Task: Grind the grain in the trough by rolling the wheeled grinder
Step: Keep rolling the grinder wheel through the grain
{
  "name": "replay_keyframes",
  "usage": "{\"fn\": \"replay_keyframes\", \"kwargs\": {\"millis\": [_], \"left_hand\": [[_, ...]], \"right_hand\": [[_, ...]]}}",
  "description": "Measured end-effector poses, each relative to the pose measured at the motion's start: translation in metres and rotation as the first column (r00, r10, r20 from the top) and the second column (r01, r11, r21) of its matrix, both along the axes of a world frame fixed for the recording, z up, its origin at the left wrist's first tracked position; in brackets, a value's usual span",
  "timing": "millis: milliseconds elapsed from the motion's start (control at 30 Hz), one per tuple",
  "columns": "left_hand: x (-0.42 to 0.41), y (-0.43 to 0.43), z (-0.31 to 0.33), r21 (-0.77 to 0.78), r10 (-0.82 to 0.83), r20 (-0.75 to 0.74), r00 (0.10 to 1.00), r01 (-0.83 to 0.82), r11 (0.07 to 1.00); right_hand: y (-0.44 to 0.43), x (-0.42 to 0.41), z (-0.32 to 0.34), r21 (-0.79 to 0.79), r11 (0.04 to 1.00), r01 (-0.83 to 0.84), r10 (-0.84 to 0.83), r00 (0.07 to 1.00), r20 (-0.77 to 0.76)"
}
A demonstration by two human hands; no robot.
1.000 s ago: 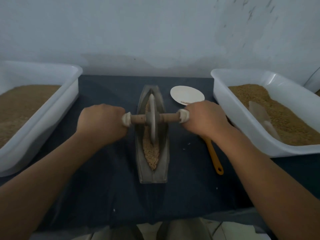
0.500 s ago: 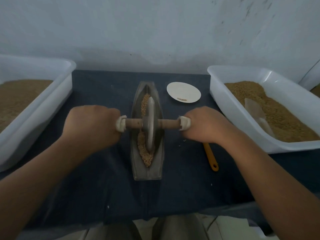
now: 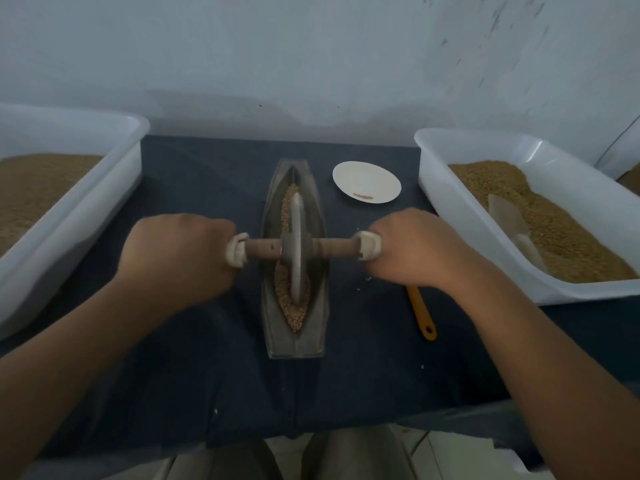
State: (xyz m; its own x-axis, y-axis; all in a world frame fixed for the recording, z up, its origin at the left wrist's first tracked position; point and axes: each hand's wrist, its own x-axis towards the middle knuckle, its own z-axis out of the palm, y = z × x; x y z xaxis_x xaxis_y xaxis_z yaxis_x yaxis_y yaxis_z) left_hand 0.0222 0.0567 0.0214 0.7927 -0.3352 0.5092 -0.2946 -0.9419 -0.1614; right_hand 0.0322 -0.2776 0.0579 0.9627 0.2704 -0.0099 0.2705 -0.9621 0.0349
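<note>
**Wheel at mid-trough, both fists on the axle**

Our left hand [image 3: 180,258] and right hand [image 3: 419,247] each close curled fingers round one end of the wooden axle [image 3: 332,249] of the grey disc-wheeled grinder [image 3: 296,237]. They grip at nine and three o'clock of the disc, which we judge evens the push and holds the disc upright. It stands mid-length in the grey boat-shaped metal trough [image 3: 311,344], with tan grain [image 3: 292,315] showing at twelve and six o'clock. A round white dish [image 3: 367,178] sits at one o'clock, probably handy for the meal. We can read no writing anywhere.
</note>
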Motion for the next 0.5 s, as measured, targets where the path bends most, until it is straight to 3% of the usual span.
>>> {"fn": "replay_keyframes", "kwargs": {"millis": [100, 233, 333, 400, 500], "left_hand": [[0.009, -0.002, -0.002, 0.014, 0.035, 0.025, 0.999, -0.036, 0.999], [0.067, -0.019, 0.007, 0.020, 0.155, -0.082, 0.984, -0.154, 0.988], [0.087, -0.026, 0.015, 0.013, 0.183, -0.128, 0.975, -0.183, 0.983], [0.078, -0.022, 0.014, 0.013, 0.185, -0.132, 0.974, -0.185, 0.983], [0.035, -0.010, 0.003, 0.024, 0.118, -0.084, 0.989, -0.117, 0.993]], "right_hand": [[0.003, 0.011, -0.003, 0.001, 1.000, 0.030, -0.030, 0.999, -0.020], [0.015, 0.055, -0.011, 0.087, 0.990, 0.111, -0.128, 0.968, 0.215], [0.021, 0.068, -0.008, 0.109, 0.994, 0.027, -0.066, 0.927, 0.370], [0.019, 0.063, -0.003, 0.099, 0.995, 0.014, -0.046, 0.944, 0.328], [0.009, 0.034, 0.000, 0.001, 1.000, 0.030, -0.030, 0.993, 0.113]]}}
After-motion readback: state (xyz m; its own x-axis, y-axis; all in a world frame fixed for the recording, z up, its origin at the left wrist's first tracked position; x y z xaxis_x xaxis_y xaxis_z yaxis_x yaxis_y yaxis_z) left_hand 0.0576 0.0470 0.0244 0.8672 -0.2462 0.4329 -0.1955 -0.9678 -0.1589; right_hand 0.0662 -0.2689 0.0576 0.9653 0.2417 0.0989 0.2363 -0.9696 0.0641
